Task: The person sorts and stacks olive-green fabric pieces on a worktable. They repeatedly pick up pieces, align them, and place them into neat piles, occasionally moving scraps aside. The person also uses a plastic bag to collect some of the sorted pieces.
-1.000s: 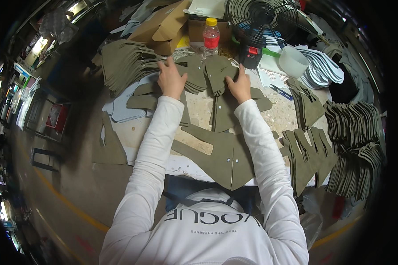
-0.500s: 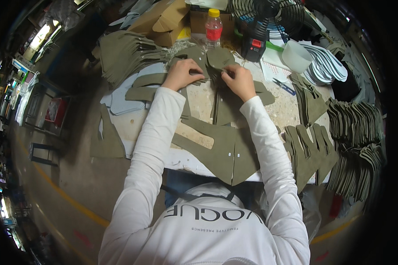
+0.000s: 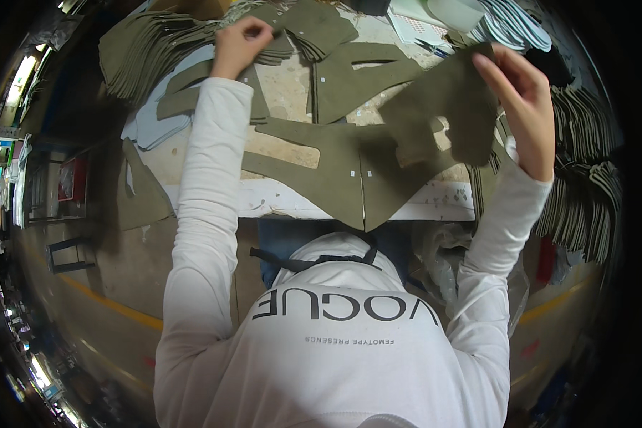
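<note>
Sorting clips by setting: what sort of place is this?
Probably a footwear or leather-goods workshop: olive die-cut pieces cover a worn workbench, with stacks alongside; the right hand lifts one piece.

Head camera looks steeply down, seemingly close, at workbench (image 3: 435, 203).

Olive-green cut piece (image 3: 446, 100), white sleeves (image 3: 207, 178)

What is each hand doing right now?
Left hand: closed, pinching the stacked olive pieces.
Right hand: closed on a lifted olive cut piece.
</note>
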`<state>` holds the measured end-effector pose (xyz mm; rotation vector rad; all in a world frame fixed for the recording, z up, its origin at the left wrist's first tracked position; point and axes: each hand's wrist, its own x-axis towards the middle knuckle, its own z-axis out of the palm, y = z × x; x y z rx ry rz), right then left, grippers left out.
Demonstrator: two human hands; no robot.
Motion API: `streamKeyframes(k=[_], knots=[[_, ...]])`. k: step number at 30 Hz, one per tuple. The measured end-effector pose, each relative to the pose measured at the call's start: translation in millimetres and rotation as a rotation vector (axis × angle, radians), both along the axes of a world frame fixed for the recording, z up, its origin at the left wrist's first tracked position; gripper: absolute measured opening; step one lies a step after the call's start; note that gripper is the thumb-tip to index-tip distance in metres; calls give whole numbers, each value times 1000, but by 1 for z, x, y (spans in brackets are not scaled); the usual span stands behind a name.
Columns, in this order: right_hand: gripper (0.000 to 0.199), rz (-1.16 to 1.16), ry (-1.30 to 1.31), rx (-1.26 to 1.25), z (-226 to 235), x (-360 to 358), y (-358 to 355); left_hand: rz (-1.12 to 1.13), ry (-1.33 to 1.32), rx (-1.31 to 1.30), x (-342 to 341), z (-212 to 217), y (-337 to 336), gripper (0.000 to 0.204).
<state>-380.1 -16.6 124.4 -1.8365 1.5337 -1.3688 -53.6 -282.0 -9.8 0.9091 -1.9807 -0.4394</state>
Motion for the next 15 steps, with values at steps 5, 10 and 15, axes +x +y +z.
streamKeyframes(k=[5,10,15], knots=[[21,-166,18,165,-21,-17,20,167,145,-62,20,64,3,10],[22,-174,158,-195,-30,0,31,146,137,-161,17,112,58,10],[40,-66,462,-43,-81,63,75,-85,-79,-133,4,67,175,8]])
